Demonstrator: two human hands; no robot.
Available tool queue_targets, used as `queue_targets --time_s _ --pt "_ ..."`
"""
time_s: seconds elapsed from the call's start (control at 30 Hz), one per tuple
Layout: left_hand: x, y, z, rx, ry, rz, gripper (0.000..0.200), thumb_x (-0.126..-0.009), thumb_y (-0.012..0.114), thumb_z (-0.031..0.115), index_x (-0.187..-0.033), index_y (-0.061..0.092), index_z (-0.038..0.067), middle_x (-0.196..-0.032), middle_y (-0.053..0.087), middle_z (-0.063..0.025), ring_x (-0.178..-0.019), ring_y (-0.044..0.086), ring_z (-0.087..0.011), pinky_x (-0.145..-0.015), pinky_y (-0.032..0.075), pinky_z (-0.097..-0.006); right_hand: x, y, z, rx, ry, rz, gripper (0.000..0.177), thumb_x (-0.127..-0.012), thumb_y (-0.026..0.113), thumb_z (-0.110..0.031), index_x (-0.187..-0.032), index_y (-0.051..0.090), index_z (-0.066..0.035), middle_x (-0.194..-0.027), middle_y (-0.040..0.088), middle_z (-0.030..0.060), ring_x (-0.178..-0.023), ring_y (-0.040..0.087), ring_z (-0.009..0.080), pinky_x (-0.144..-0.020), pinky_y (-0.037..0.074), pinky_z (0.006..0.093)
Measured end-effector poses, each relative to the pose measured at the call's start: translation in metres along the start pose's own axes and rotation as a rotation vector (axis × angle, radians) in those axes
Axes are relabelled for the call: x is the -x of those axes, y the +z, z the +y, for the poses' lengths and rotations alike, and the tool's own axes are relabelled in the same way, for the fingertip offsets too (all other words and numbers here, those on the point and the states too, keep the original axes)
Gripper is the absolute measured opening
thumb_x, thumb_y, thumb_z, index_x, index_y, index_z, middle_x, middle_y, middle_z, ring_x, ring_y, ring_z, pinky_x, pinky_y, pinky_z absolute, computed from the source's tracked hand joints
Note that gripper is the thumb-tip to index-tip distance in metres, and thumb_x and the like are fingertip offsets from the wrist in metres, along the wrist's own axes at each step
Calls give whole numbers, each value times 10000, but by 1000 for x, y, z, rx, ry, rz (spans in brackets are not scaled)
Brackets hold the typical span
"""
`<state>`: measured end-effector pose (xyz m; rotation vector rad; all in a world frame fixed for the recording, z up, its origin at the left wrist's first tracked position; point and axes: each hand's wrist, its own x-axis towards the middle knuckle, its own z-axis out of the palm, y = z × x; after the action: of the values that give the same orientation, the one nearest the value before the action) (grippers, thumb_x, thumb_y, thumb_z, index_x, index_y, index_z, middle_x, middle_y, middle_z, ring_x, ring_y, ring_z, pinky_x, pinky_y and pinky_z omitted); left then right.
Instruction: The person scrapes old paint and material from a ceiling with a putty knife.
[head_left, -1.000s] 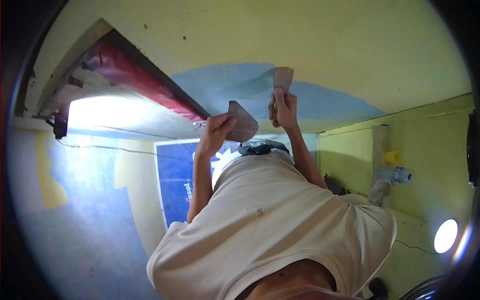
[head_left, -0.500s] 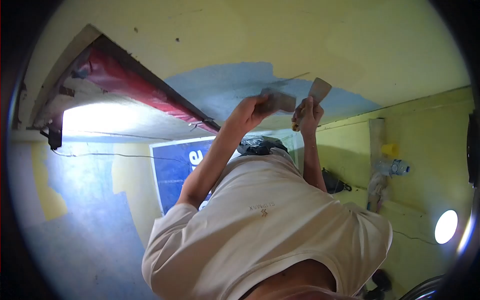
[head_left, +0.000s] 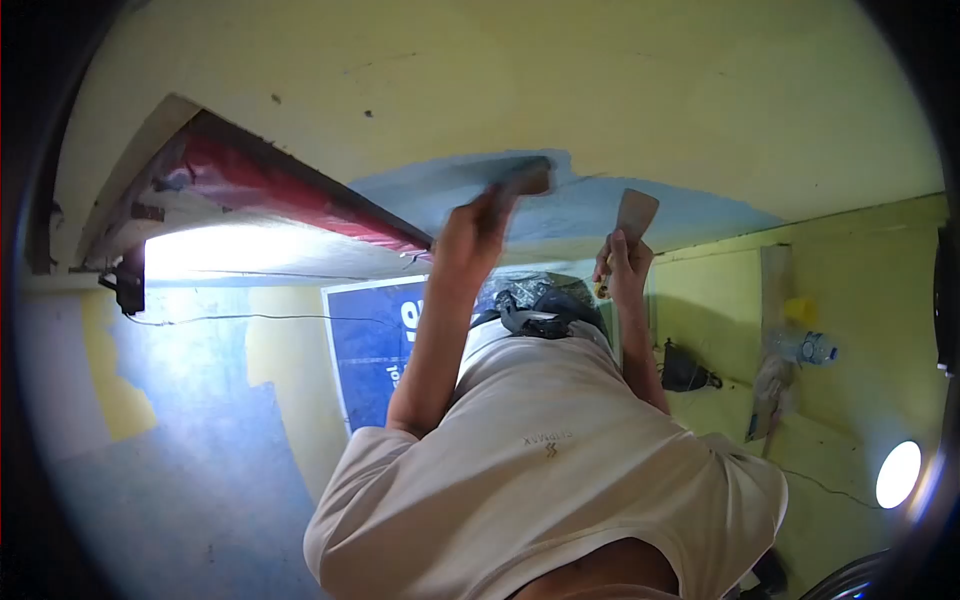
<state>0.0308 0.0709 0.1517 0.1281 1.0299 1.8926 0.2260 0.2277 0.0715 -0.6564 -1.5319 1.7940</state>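
Note:
My left hand (head_left: 470,235) is closed around a flat rectangular scraper (head_left: 532,179), smeared by motion. It is up against the blue patch (head_left: 400,193) on the yellow wall (head_left: 650,90), near the patch's upper edge. To its right, my right hand (head_left: 625,262) grips a putty knife (head_left: 637,212) by its handle, with the broad blade pointing up. That blade overlaps the right part of the blue patch in this view. A bit of yellowish handle shows below my fingers.
A recess edged with red sheeting (head_left: 270,185) lies left of my hands, beside a bright light. Behind my left arm is a blue sign (head_left: 365,340). A plastic bottle (head_left: 815,348), a black bag (head_left: 685,368) and a lit round lamp (head_left: 898,475) are on the right.
My left hand has swung the scraper up and left onto the blue patch, away from the putty knife. My right hand keeps its grip. The whole view has shifted slightly down and right.

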Motion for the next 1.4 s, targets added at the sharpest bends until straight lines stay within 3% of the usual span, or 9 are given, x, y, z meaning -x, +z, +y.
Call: queue_targets --time_s 0.07,0.1,0.27,0.4,0.5,0.77,1.13,1.23,1.4 --pt "26 -12 19 -186 280 184 307 -1006 454 51 -1237 463 -152 -1193 576 -216 -1180 550 -300 -1051 497 -368 0 0 2 -7 21 -64 359 -1017 515 -308 -766 514 -52 -568 486 22 -420 490 106 -388 410 274" --pt "33 -36 20 452 229 230 321 -1007 459 59 -1239 454 -163 -1198 574 -212 -1206 534 -297 -1072 479 -361 -2 0 3 -11 25 -91 362 -1017 515 -312 -766 518 -50 -574 489 22 -422 490 103 -389 412 271" --pt "59 -60 23 323 512 607 376 -1032 419 113 -1282 404 -167 -1279 511 -255 -1154 583 -320 -1032 531 -414 -2 -9 5 -31 56 -5 396 -1031 468 -363 -805 529 -43 -585 495 26 -445 496 106 -405 419 259" --pt "50 -43 6 345 533 408 342 -1025 426 90 -1274 402 -144 -1272 520 -234 -1149 589 -307 -1004 548 -425 2 -5 12 2 145 -20 423 -1050 409 -380 -860 548 -28 -559 455 -12 -446 454 71 -396 373 237" --pt "52 -37 -13 285 367 584 320 -1024 433 98 -1253 437 -126 -1250 545 -210 -1132 603 -295 -992 554 -435 3 -6 22 32 132 -121 424 -1050 409 -393 -887 546 -27 -544 445 -23 -428 430 60 -391 355 229" --pt "50 -9 -35 -95 10 216 262 -963 579 146 -1152 567 -35 -1146 646 -172 -1041 672 -285 -832 601 -510 -18 1 21 -32 82 -159 344 -1047 435 -308 -920 537 -5 -572 455 6 -419 437 76 -372 375 241" --pt "33 4 -34 -363 58 197 217 -955 600 139 -1049 668 -44 -979 698 -114 -857 688 -182 -754 572 -315 -29 -10 19 52 163 -166 358 -1047 422 -283 -841 515 -4 -511 447 -11 -391 420 70 -386 356 251" --pt "27 -21 -42 -467 12 201 191 -939 617 92 -1103 656 1 -1069 691 -117 -970 681 -224 -863 567 -402 -28 -8 26 30 165 -140 370 -1046 423 -288 -824 510 -5 -507 444 -10 -388 415 73 -383 356 256" --pt "25 -26 -45 -431 -6 156 140 -929 639 70 -1044 677 0 -1019 696 -92 -967 663 -188 -867 546 -367 -26 -5 30 -2 176 -132 382 -1043 431 -292 -817 519 3 -499 449 -3 -388 426 71 -377 355 249"
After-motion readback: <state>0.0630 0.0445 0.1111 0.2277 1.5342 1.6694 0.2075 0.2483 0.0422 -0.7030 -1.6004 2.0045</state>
